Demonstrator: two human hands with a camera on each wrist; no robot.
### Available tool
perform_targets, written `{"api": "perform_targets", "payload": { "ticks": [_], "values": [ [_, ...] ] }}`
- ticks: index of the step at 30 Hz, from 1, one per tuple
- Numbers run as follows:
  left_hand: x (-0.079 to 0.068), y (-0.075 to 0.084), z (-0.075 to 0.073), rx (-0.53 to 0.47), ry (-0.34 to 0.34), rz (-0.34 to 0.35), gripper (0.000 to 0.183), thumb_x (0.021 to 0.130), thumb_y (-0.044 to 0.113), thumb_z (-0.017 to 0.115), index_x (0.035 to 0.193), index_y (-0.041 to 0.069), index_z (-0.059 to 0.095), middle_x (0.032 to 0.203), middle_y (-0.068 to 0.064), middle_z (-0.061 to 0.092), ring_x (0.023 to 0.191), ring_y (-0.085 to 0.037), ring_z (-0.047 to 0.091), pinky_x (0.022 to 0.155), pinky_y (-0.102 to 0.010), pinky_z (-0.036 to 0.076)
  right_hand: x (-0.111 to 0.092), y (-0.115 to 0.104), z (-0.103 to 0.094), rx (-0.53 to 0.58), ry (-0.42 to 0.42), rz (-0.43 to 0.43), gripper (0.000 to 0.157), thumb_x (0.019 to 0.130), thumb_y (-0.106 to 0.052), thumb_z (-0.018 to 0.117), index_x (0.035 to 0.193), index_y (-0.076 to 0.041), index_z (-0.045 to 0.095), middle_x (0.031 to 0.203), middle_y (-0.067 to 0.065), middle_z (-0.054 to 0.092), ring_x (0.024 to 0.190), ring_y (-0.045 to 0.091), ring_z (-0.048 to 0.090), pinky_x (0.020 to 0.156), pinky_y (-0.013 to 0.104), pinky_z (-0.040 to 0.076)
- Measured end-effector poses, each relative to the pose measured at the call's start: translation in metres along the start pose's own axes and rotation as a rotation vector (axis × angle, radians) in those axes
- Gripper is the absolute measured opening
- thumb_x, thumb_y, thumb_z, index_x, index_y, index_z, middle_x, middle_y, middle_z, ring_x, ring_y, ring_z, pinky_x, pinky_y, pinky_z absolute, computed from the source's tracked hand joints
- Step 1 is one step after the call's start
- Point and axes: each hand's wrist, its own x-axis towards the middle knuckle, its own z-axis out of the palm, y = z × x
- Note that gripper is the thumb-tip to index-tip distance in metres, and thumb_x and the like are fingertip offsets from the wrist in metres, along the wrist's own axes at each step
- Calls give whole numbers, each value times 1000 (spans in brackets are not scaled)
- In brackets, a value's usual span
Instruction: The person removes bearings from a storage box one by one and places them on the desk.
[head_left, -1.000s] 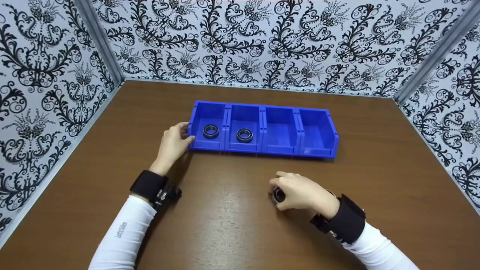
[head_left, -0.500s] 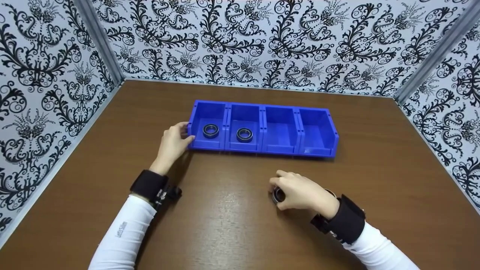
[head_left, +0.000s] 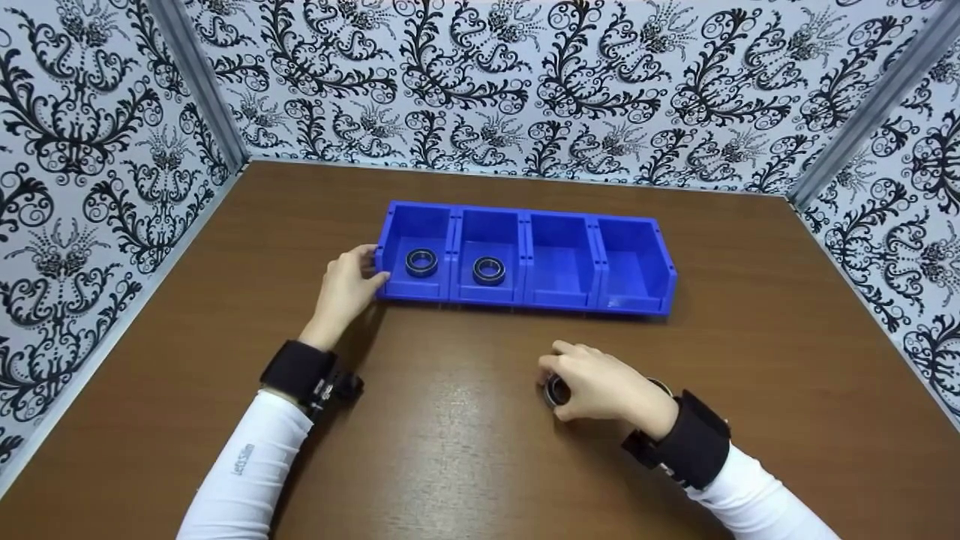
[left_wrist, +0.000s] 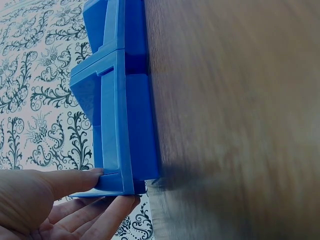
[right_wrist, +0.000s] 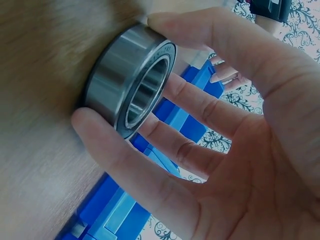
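My left hand (head_left: pixel 347 289) grips the left end of a row of blue storage bins (head_left: pixel 559 301), thumb over the front edge and fingers on the outer side. In the left wrist view the thumb and fingers (left_wrist: pixel 117 212) pinch the bin's corner. One ball bearing (head_left: pixel 421 262) lies in the leftmost bin and another bearing (head_left: pixel 489 271) in the bin beside it. My right hand (head_left: pixel 600 381) holds a third bearing (right_wrist: pixel 127 82) by its steel outer ring, between thumb and finger, at the tabletop. Its other fingers spread beyond the ring.
The two right-hand bins (head_left: pixel 634 262) hold nothing. Behind the right wrist a thin curved rim (head_left: pixel 661 385) peeks out, mostly hidden. The brown table (head_left: pixel 450 465) meets patterned walls (head_left: pixel 495 90) at the back and sides.
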Motion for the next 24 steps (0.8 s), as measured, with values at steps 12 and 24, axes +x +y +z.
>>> {"api": "perform_targets", "payload": {
  "ticks": [12, 24],
  "values": [
    [-1, 1, 1, -5, -3, -1, 50, 94, 5, 70, 139, -8, 56, 131, -30, 67, 124, -41, 67, 109, -50, 52, 0, 1, 1, -11, 19, -32, 33, 68, -12, 82, 98, -12, 68, 94, 5, 59, 80, 23, 60, 69, 37, 51],
    [-2, 4, -1, -1, -15, -16, 49, 95, 5, 68, 141, -8, 55, 133, -30, 66, 127, -41, 65, 110, -52, 51, -2, 1, 1, -20, 49, -54, 30, 67, -12, 81, 95, -12, 69, 92, 4, 61, 78, 23, 61, 67, 36, 51]
  ]
}}
